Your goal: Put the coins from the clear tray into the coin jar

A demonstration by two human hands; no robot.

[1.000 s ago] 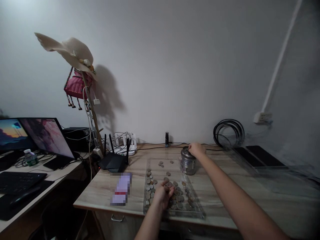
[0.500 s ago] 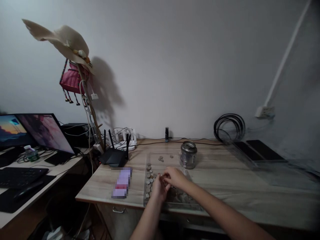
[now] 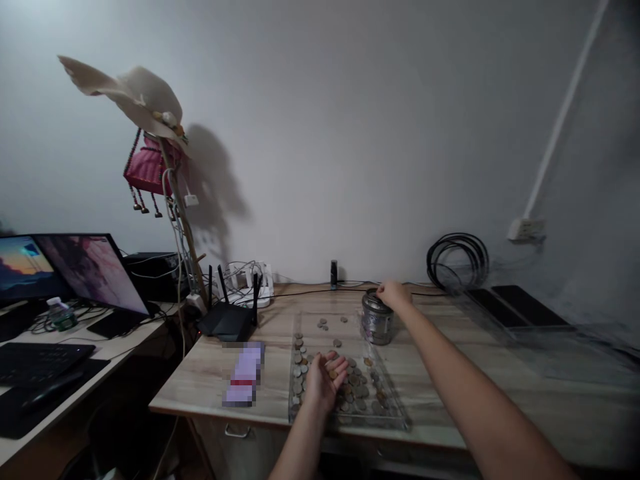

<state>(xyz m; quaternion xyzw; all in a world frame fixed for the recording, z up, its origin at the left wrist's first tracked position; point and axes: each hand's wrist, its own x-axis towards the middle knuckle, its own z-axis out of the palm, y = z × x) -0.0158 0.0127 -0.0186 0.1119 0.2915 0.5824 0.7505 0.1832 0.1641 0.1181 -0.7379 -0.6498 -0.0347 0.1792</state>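
Note:
My left hand (image 3: 323,383) is palm up above a clear shallow tray (image 3: 350,421), its fingers spread and slightly curled. Whether coins rest in the palm cannot be made out. Silver and brassy coins (image 3: 357,390) lie loose over the tray, with several lined along its left side. My right hand (image 3: 395,295) reaches over the lid of a round see-through jar (image 3: 377,327) with a grey lid. Its thumb and fingers are pinched together at the lid's top; anything between the fingertips is too small to see. The jar stands upright by the tray's far right corner.
Left of the tray are a blurred-out purple phone-like object (image 3: 244,377) and a black router (image 3: 227,320). A small dark bottle (image 3: 333,275) stands against the wall. Coiled black cable (image 3: 457,260) and a clear case with dark panels (image 3: 520,307) sit at the right.
My right hand has left my left hand and moved right and away to the jar lid. The left hand has opened out, palm up. More coins now show in the tray.

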